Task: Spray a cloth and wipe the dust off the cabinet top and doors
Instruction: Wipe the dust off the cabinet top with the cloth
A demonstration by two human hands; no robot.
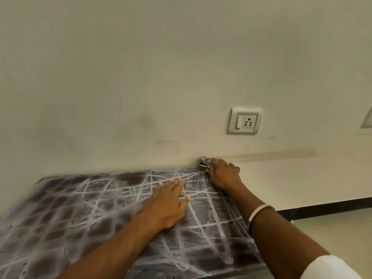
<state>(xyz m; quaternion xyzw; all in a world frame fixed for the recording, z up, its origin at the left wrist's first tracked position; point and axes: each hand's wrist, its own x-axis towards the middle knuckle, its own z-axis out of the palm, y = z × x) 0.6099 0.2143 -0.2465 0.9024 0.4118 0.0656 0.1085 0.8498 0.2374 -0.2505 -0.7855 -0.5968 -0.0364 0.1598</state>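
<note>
The cabinet top (80, 214) is a dark brown surface with a pale criss-cross pattern, filling the lower left and middle. At its far right corner, against the wall, my right hand (223, 174) presses down on a checked cloth (205, 162), which shows only at the fingertips and beside the hand. My left hand (169, 200) lies flat on the cabinet top near the middle, fingers spread, holding nothing. The cabinet doors and any spray bottle are out of view.
A cream wall rises directly behind the cabinet, with a white switch and socket plate (244, 121) above my right hand and another plate (367, 118) at the right edge. Pale floor (332, 228) with a dark skirting strip lies to the right of the cabinet.
</note>
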